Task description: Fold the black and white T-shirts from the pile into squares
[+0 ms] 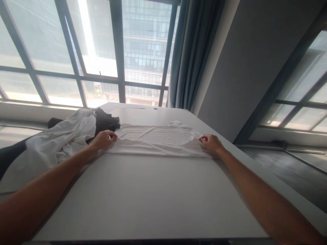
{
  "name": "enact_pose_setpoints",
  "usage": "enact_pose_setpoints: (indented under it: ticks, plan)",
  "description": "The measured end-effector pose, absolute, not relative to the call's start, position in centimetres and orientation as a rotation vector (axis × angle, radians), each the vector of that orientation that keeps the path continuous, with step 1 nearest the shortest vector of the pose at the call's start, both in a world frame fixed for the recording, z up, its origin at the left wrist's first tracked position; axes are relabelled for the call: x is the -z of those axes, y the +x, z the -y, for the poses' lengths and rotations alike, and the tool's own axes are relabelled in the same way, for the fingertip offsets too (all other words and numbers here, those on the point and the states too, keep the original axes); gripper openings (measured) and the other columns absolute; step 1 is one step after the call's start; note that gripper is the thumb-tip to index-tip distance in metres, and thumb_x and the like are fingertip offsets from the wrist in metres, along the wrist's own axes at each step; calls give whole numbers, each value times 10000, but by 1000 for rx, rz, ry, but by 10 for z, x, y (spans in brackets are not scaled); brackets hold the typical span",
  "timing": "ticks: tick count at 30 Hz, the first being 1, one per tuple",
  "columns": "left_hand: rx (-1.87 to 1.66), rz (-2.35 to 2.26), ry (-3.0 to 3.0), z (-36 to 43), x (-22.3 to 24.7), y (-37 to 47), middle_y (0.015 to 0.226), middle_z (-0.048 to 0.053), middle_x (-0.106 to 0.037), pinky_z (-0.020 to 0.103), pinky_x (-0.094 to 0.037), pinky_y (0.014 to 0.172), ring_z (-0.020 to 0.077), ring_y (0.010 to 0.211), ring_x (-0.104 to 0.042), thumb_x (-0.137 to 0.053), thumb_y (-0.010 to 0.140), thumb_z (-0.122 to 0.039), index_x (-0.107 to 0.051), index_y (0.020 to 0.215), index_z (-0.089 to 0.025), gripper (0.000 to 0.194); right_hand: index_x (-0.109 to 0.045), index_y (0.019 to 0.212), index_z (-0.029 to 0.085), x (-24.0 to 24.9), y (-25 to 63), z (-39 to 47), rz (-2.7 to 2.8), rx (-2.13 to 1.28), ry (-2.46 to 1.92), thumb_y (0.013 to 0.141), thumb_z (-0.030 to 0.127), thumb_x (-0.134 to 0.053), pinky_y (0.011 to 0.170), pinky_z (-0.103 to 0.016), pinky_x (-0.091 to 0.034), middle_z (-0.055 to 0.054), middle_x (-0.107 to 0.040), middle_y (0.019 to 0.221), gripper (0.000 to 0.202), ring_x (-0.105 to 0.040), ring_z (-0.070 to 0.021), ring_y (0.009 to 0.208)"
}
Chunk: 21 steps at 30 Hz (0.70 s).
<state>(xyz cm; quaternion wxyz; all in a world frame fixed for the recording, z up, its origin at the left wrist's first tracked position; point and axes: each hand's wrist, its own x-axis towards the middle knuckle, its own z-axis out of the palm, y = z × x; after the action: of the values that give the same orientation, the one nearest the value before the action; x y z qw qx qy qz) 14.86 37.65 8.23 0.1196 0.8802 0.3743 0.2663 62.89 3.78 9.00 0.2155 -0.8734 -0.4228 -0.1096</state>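
Observation:
A white garment (155, 149), its exact kind unclear, lies spread across the white table (153, 197), with its near edge folded over into a long strip. My left hand (104, 139) pinches the garment at its left end. At the opposite end my right hand (211, 143) has its fingers closed on the cloth too. A bunched bit of the same white fabric (177, 124) sticks out at the far right side. The fingertips of both hands are partly hidden by the cloth and the knuckles.
Left of my left hand, a heap of white cloth (63, 136) and dark cloth (106, 120) hangs over the table's edge. Some flat pale sheet lies near a dark round hole (155, 108) at the far end. Beyond stand windows, a blue-grey curtain (189, 54) and a pillar (242, 61).

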Motion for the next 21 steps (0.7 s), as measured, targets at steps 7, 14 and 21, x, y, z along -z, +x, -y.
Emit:
enact_pose_setpoints:
  ticks: [7,14,21]
  plan:
    - [-996,-1143,2479,-369,-88,149,883,86,-740,290,-489,714,204,713,-633,-523,733,-472,-761,899,-169,419,-269,1560,150,-72,618,-68,1004,96,-2114,883,327,-553,990,-369,-508,-173,-510,1483,755,-612,-240,1229]
    - [-816,-1175,2475,-373,-78,146,882,72,-750,285,-490,714,209,718,-660,-520,744,-512,-735,986,-174,468,-692,1185,231,-71,595,-57,1421,346,-2447,933,352,-518,1121,-451,-371,-105,-606,1395,329,-543,-267,1295]
    - [-618,-1226,2544,-374,-80,144,889,61,-751,293,-487,734,230,768,-681,-561,734,-543,-698,1129,-177,555,-611,1297,200,-72,583,-68,1387,225,-2360,885,275,-537,938,-352,-502,-82,-755,1044,425,-689,-243,999]
